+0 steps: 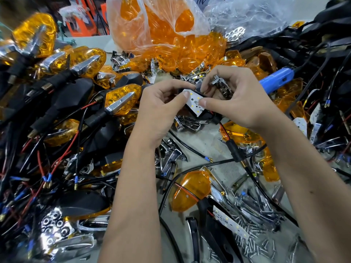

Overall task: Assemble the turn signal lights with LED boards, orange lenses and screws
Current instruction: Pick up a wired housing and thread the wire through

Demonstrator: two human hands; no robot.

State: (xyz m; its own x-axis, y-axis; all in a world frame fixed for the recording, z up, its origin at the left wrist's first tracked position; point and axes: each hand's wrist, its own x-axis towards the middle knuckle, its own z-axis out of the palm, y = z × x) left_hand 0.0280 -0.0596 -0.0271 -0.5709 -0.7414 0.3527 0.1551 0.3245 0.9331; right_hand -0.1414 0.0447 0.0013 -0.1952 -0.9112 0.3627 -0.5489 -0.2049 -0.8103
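A black turn signal housing (204, 115) sits between both hands at the centre, with a white LED board (194, 103) lying in it. My left hand (161, 109) grips the housing's left end, thumb on the board's upper corner. My right hand (237, 99) pinches the board's right edge with the thumb, its fingers curled over the housing's top. A red and a black wire (225, 132) trail down from the housing. A loose orange lens (191, 192) lies below on the table. Screws (252, 243) are scattered at the lower right.
Finished orange-lens signals (79, 63) are piled at the left among black stems and wires. A plastic bag of orange lenses (157, 25) stands at the back. A blue screwdriver (277, 77) lies at the right. Chrome reflectors (55, 224) and a spare LED board (229, 223) litter the table.
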